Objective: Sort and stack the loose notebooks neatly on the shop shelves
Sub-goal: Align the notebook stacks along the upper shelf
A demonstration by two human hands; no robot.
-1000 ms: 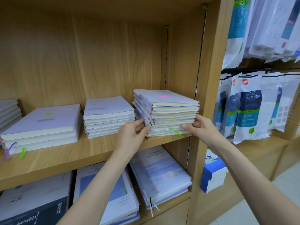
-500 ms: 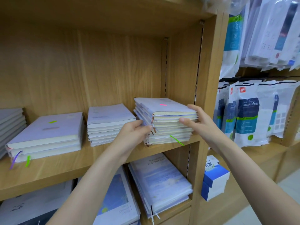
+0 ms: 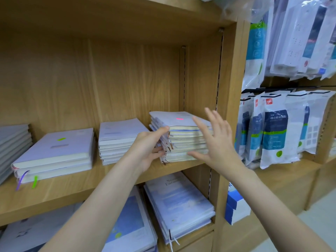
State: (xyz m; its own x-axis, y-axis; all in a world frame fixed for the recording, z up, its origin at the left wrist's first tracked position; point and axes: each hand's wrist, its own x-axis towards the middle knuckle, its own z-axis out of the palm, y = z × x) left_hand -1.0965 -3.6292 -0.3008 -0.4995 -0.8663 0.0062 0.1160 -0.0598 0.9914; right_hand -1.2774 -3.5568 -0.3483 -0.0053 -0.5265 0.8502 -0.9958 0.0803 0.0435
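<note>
A stack of pale lilac notebooks [image 3: 179,120] with a pink sticker on top sits at the right end of the wooden shelf [image 3: 60,193]. My left hand [image 3: 151,148] grips the stack's front left corner, thumb at the top and fingers against the spines. My right hand [image 3: 216,140] is spread flat, fingers straight, against the stack's front page edges. Two more lilac stacks lie to the left: a middle stack [image 3: 120,140] and a wider stack [image 3: 54,153] with a green sticker and ribbon markers.
The shelf's right upright [image 3: 231,99] stands close beside the gripped stack. Bagged goods [image 3: 272,130] hang on the rack to the right. Blue-covered books [image 3: 178,202] lie on the shelf below, and more grey notebooks [image 3: 12,148] at the far left.
My right hand left the stack's lower right corner and now lies flat and spread on its front edges. My left hand rose to grip the front left corner. The stack looks more even.
</note>
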